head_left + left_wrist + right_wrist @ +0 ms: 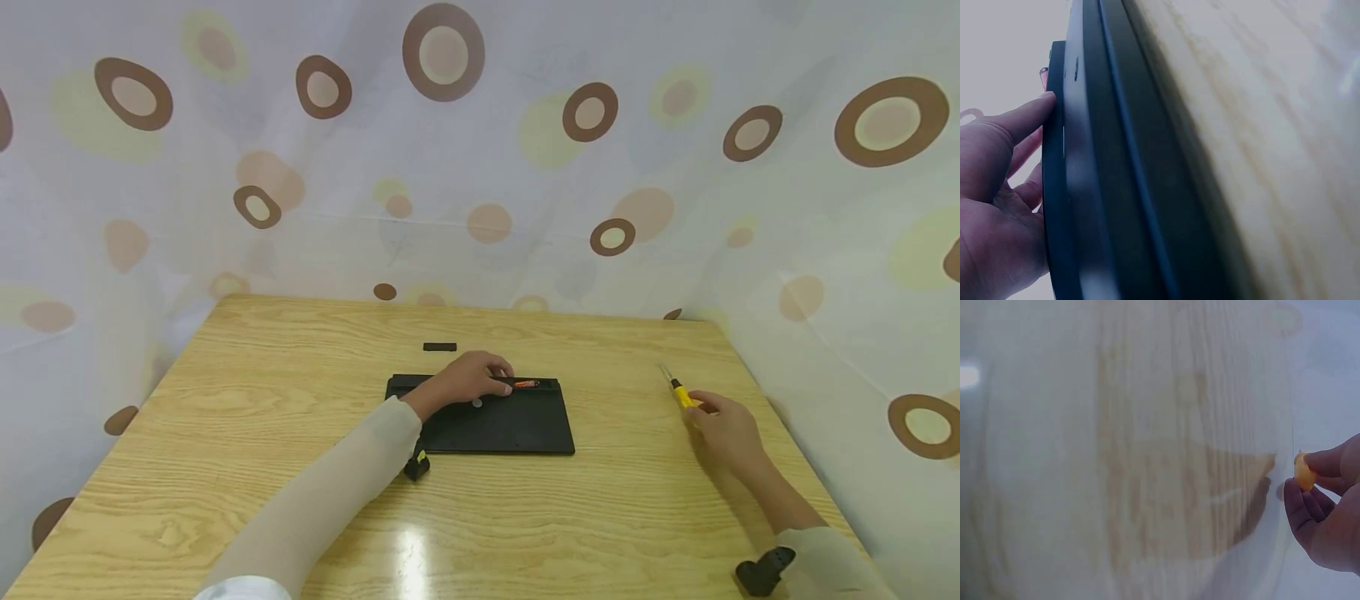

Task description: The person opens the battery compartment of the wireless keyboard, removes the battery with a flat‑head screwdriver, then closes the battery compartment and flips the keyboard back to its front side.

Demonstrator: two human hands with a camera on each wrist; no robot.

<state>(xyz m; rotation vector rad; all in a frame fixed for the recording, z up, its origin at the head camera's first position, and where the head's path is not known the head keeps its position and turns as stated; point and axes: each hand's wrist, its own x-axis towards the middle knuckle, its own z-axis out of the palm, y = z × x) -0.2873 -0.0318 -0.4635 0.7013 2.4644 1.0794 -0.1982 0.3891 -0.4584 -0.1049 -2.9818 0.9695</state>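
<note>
A black keyboard point(517, 429) lies underside up on the wooden table, with a raised ridge along its far edge. In that ridge, an orange-red battery point(527, 384) shows in an open slot. My left hand point(468, 379) grips the ridge just left of the battery. In the left wrist view its thumb point(1035, 115) presses the near side of the ridge, while the other fingers are partly hidden behind it. Off to the right, my right hand point(726, 427) holds a yellow-and-black screwdriver point(681, 393) by its handle, the metal shaft pointing away; the handle end point(1304, 472) shows between thumb and fingers.
Behind the keyboard lies a small black battery cover point(439, 347). The wooden table point(300, 367) meets a patterned cloth point(450, 167) at the back and sides. A black wrist camera point(417, 464) on the left arm sits near the keyboard's front edge.
</note>
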